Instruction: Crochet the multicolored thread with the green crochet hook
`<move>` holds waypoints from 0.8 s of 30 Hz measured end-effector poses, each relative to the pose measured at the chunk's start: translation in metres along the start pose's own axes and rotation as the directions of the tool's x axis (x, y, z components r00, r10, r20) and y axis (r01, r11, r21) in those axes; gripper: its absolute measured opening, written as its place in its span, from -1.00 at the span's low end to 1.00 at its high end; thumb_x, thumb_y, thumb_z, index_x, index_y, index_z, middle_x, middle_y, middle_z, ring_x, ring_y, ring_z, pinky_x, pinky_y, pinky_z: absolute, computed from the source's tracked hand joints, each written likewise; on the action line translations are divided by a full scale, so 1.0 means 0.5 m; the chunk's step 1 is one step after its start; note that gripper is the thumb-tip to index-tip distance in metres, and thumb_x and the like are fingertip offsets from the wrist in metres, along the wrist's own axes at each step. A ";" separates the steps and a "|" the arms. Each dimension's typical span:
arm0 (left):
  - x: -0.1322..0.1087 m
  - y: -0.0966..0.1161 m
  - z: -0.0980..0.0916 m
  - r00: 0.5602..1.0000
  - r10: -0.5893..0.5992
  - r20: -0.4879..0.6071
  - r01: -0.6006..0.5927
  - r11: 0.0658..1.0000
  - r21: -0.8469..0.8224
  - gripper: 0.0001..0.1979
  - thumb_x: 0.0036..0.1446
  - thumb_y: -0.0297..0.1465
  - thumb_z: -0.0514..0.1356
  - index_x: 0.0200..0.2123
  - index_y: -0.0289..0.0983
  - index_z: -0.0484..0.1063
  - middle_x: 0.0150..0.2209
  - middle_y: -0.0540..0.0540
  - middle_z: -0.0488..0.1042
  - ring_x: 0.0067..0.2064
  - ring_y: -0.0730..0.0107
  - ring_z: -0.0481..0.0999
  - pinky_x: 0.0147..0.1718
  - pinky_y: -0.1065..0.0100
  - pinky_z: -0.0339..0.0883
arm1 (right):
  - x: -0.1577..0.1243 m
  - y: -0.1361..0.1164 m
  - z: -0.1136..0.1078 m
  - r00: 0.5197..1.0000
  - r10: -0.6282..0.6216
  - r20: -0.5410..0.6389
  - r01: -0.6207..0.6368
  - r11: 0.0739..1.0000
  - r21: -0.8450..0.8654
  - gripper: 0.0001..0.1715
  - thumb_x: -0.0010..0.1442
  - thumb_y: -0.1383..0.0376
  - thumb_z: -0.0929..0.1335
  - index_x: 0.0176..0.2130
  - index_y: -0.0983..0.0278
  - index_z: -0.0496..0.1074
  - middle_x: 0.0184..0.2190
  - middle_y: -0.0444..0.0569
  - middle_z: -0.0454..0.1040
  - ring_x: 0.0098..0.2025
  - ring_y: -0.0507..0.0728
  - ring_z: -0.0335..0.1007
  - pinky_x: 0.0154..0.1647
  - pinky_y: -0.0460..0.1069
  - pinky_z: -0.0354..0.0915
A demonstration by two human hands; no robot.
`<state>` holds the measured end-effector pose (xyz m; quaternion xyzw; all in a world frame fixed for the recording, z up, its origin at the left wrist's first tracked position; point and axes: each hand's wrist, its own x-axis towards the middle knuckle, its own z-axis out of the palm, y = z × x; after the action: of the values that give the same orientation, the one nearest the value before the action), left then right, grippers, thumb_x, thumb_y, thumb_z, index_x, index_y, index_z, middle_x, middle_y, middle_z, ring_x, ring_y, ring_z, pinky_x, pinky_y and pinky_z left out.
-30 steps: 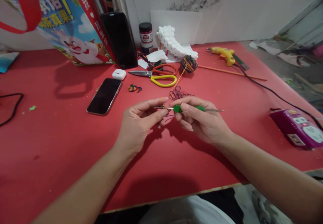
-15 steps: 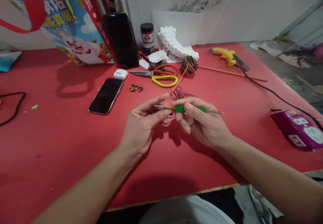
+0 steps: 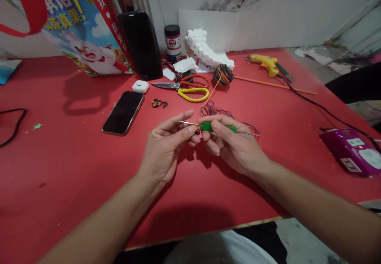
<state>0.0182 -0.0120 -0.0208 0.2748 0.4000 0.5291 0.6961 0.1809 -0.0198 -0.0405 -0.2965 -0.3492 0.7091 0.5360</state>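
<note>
Between thumb and fingers, my left hand point(image 3: 166, 145) pinches a small piece of multicoloured crochet work point(image 3: 197, 131), mostly covered by the fingertips. My right hand point(image 3: 235, 143) grips the green handle of a crochet hook point(image 3: 206, 126). The hook's metal tip points left and lies over the left fingers at the yarn. Loose dark and orange yarn point(image 3: 210, 108) lies just behind the hands, with an orange strand running back to a yarn ball point(image 3: 223, 74). A small finished-looking crocheted piece point(image 3: 159, 103) rests on the red table point(image 3: 89, 184) behind my left hand.
Scissors point(image 3: 193, 94), a phone point(image 3: 123, 113) and a white earbud case point(image 3: 140, 86) lie behind the hands. Further back stand a black phone point(image 3: 141, 45), a jar point(image 3: 172, 43) and a bag point(image 3: 89, 37). At right are a glue gun point(image 3: 264, 63) and a purple power socket point(image 3: 351, 152).
The hook has shifted slightly left and tilted more. A loop of yarn now shows beyond my right hand. A dark shape has appeared at the right edge. The view has shifted slightly.
</note>
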 end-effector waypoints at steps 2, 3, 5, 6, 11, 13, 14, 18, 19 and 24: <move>0.000 0.001 0.001 1.000 0.002 -0.003 -0.002 1.000 -0.011 -0.66 -0.16 -0.58 0.53 -0.23 -0.23 0.76 -0.52 -0.04 0.64 -0.50 0.51 0.59 -0.41 0.52 0.48 | -0.002 -0.001 0.001 1.000 -0.003 0.006 0.003 1.000 -0.008 -0.76 0.24 0.14 0.57 -0.14 0.22 0.70 -0.45 -0.15 0.61 -0.58 -0.10 0.35 -0.55 -0.16 0.27; 0.000 0.001 0.002 1.000 0.000 -0.001 0.000 1.000 -0.024 -0.65 -0.17 -0.59 0.53 -0.24 -0.22 0.76 -0.52 -0.03 0.63 -0.51 0.53 0.58 -0.41 0.54 0.47 | -0.003 -0.002 0.002 1.000 -0.012 0.014 0.012 1.000 -0.018 -0.77 0.25 0.15 0.57 -0.14 0.22 0.70 -0.45 -0.15 0.61 -0.57 -0.10 0.36 -0.54 -0.16 0.28; 0.000 0.002 0.004 1.000 -0.011 0.012 0.011 0.998 -0.060 -0.64 -0.19 -0.61 0.52 -0.24 -0.21 0.77 -0.54 0.00 0.62 -0.52 0.55 0.57 -0.42 0.55 0.47 | -0.006 -0.004 0.000 0.998 -0.047 0.043 0.049 0.998 -0.048 -0.79 0.27 0.16 0.56 -0.13 0.20 0.71 -0.44 -0.15 0.61 -0.54 -0.09 0.41 -0.50 -0.15 0.32; -0.001 0.002 0.005 1.000 -0.018 0.022 0.020 0.997 -0.079 -0.63 -0.19 -0.61 0.52 -0.24 -0.20 0.77 -0.53 0.01 0.62 -0.52 0.56 0.57 -0.42 0.56 0.47 | -0.008 -0.006 -0.003 0.995 -0.072 0.064 0.077 0.994 -0.072 -0.80 0.29 0.17 0.54 -0.11 0.19 0.71 -0.43 -0.14 0.61 -0.52 -0.07 0.44 -0.48 -0.14 0.36; -0.003 -0.002 0.008 0.998 -0.048 0.036 0.052 0.989 -0.137 -0.59 -0.20 -0.61 0.53 -0.22 -0.17 0.76 -0.52 0.03 0.63 -0.51 0.56 0.59 -0.41 0.55 0.50 | -0.015 -0.008 -0.015 0.977 -0.167 0.134 0.195 0.954 -0.228 -0.80 0.40 0.22 0.47 -0.01 0.15 0.68 -0.33 -0.12 0.64 -0.43 -0.04 0.52 -0.36 -0.11 0.46; -0.004 -0.006 0.009 0.999 -0.035 0.020 0.037 0.989 -0.142 -0.61 -0.19 -0.61 0.54 -0.23 -0.19 0.76 -0.50 0.02 0.64 -0.49 0.55 0.61 -0.41 0.56 0.51 | -0.014 -0.006 -0.012 0.979 -0.182 0.094 0.198 0.957 -0.214 -0.81 0.40 0.22 0.47 -0.02 0.15 0.68 -0.35 -0.13 0.63 -0.45 -0.04 0.51 -0.37 -0.11 0.45; -0.004 -0.007 0.010 1.000 -0.028 0.012 0.029 0.989 -0.146 -0.63 -0.19 -0.61 0.54 -0.24 -0.20 0.76 -0.48 0.02 0.65 -0.48 0.55 0.62 -0.40 0.57 0.51 | -0.013 -0.004 -0.008 0.981 -0.184 0.066 0.194 0.963 -0.187 -0.82 0.38 0.20 0.48 -0.04 0.15 0.69 -0.36 -0.14 0.63 -0.47 -0.05 0.50 -0.39 -0.11 0.44; -0.007 -0.007 0.014 0.999 -0.034 0.002 0.034 0.986 -0.164 -0.66 -0.15 -0.61 0.53 -0.25 -0.22 0.75 -0.43 0.00 0.70 -0.45 0.53 0.67 -0.36 0.59 0.53 | -0.006 -0.002 0.006 0.989 -0.150 0.005 0.150 0.983 -0.102 -0.79 0.30 0.13 0.53 -0.12 0.18 0.68 -0.42 -0.17 0.60 -0.52 -0.07 0.45 -0.46 -0.13 0.38; -0.008 -0.005 0.015 0.999 -0.036 0.006 0.037 0.985 -0.166 -0.67 -0.14 -0.61 0.53 -0.24 -0.23 0.75 -0.42 0.00 0.70 -0.45 0.53 0.68 -0.35 0.59 0.54 | -0.004 -0.002 0.008 0.990 -0.142 0.003 0.142 0.985 -0.098 -0.78 0.29 0.12 0.54 -0.13 0.18 0.68 -0.42 -0.18 0.59 -0.52 -0.07 0.44 -0.46 -0.13 0.38; -0.006 0.005 0.014 0.999 -0.028 0.034 0.033 0.988 -0.148 -0.76 -0.04 -0.52 0.52 -0.23 -0.28 0.74 -0.41 -0.04 0.71 -0.41 0.46 0.70 -0.33 0.54 0.56 | -0.003 -0.004 0.006 0.992 -0.121 -0.015 0.120 0.989 -0.090 -0.77 0.26 0.12 0.56 -0.14 0.19 0.67 -0.43 -0.17 0.58 -0.51 -0.06 0.42 -0.43 -0.10 0.40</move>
<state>0.0222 -0.0140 -0.0143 0.2246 0.3524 0.5423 0.7289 0.1802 -0.0215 -0.0370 -0.3056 -0.3921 0.6562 0.5677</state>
